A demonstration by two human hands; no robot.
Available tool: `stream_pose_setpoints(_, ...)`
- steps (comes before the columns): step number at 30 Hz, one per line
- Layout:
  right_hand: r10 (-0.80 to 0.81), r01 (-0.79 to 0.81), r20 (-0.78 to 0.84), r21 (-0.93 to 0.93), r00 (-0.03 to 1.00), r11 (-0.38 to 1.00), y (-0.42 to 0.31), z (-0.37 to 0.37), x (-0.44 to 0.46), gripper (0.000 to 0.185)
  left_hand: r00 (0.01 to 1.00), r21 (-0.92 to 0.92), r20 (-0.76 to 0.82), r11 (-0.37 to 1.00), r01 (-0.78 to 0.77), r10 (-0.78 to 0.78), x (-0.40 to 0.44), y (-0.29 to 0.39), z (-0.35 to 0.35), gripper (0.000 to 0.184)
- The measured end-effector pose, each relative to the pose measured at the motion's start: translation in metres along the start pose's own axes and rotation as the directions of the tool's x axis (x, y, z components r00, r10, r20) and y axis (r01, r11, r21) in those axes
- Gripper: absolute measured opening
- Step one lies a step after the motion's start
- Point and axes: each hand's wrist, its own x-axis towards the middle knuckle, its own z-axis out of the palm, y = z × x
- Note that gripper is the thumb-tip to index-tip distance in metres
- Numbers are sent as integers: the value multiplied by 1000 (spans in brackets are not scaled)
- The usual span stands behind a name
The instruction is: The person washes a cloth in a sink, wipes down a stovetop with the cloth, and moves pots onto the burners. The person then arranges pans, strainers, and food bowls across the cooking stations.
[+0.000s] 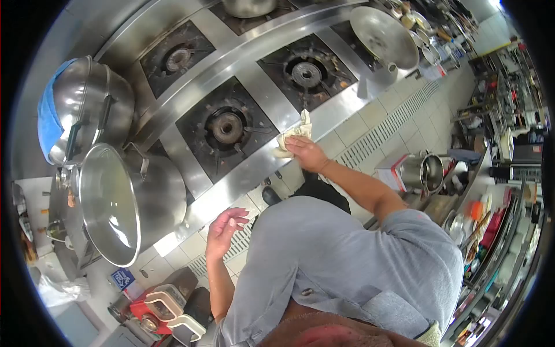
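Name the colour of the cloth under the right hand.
The cloth is cream; the head view shows it.

- Cloth (287, 142): on the front edge of the stove (243, 168), beneath the right hand (307, 154).
- Left hand (224, 231): before the stove, left of the right hand.
- Stockpot (159, 194): at the stove's left end, before the lidded pot (121, 95).
- Wok (384, 37): at the right.
- Floor grating (384, 123): before the stove.
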Motion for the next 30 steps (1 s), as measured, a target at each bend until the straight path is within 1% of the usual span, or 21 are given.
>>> stream_pose_setpoints(2, -87, 87, 8, -59, 996, 994, 36, -17, -25, 38, 1000, 12, -18, 1000, -8, 8, -13, -7, 7, 40)
stream_pose_setpoints(4, 174, -194, -108, -214, 979, 957, 100, -31, -33, 43, 999, 14, -43, 1000, -12, 12, -26, -11, 17, 40)
stream_pose_setpoints(5, 244, -293, -210, -245, 947, 924, 125, -48, -30, 43, 998, 26, -62, 1000, -7, 9, -32, -10, 24, 39)
stream_pose_setpoints(7, 397, -461, -269, -250, 878, 851, 152, -80, -14, 43, 995, 46, -95, 999, -4, 9, -39, -8, 44, 39)
stream_pose_setpoints(8, 485, -523, -200, -249, 852, 815, 152, -87, -6, 42, 993, 34, -120, 999, -10, 14, -43, -6, 55, 38)
stream_pose_setpoints(10, 628, -615, -48, -274, 777, 740, 125, -105, 13, 40, 987, 26, -158, 1000, -6, 11, -49, -1, 77, 37)
stream_pose_setpoints(11, 508, -520, -116, -261, 853, 813, 132, -95, 5, 40, 983, 16, -181, 1000, 2, 1, -55, 0, 89, 37)
stream_pose_setpoints(12, 380, -418, -186, -254, 906, 872, 145, -79, -6, 40, 979, -12, -204, 1000, -3, 0, -60, 4, 100, 36)
stream_pose_setpoints(13, 247, -311, -255, -253, 935, 916, 156, -71, -13, 40, 973, 13, -231, 1000, -9, 12, -65, 7, 109, 36)
stream_pose_setpoints(16, 327, -339, -99, -164, 940, 926, 151, -95, -15, 41, 944, 105, -324, 994, -22, 55, -89, 17, 121, 34)
stream_pose_setpoints(17, 353, -371, -136, -149, 926, 916, 142, -103, -15, 42, 911, 113, -409, 994, -12, 57, -100, 25, 126, 31)
stream_pose_setpoints(19, 394, -421, -200, -118, 897, 899, 117, -120, -10, 43, 844, 125, -527, 991, -40, 101, -130, 29, 117, 32)
stream_pose_setpoints(20, 316, -352, -282, -87, 906, 932, 105, -123, -10, 42, 794, 172, -591, 984, -48, 142, -146, 34, 110, 33)
stream_pose_setpoints(21, 354, -347, -268, 75, 896, 935, 90, -119, -8, 39, 731, 216, -658, 975, -44, 179, -164, 40, 102, 34)
stream_pose_setpoints(22, 393, -341, -238, 235, 888, 910, 75, -114, -5, 37, 631, 232, -748, 972, -41, 205, -182, 45, 92, 35)
stream_pose_setpoints(23, 439, -345, -195, 380, 877, 858, 62, -106, -4, 34, 528, 244, -819, 969, -32, 224, -199, 47, 79, 36)
stream_pose_setpoints(25, 388, -333, -27, 460, 921, 823, 40, -86, -1, 31, 379, 192, -892, 966, -175, 246, -232, 36, 30, 34)
stream_pose_setpoints(26, 363, -338, 48, 493, 930, 802, 29, -77, 5, 30, 368, 162, -899, 961, -223, 237, -248, 34, 4, 34)
stream_pose_setpoints(27, 345, -335, 82, 517, 935, 788, 13, -69, 14, 29, 363, 134, -903, 953, -271, 230, -262, 31, -22, 34)
stream_pose_setpoints(29, 319, -344, 145, 560, 936, 754, -29, -57, 32, 28, 321, 40, -936, 947, -318, 147, -280, 21, -77, 34)
stream_pose_setpoints(30, 316, -376, 205, 576, 926, 726, -48, -50, 46, 28, 346, 1, -931, 948, -319, 117, -288, 14, -109, 36)
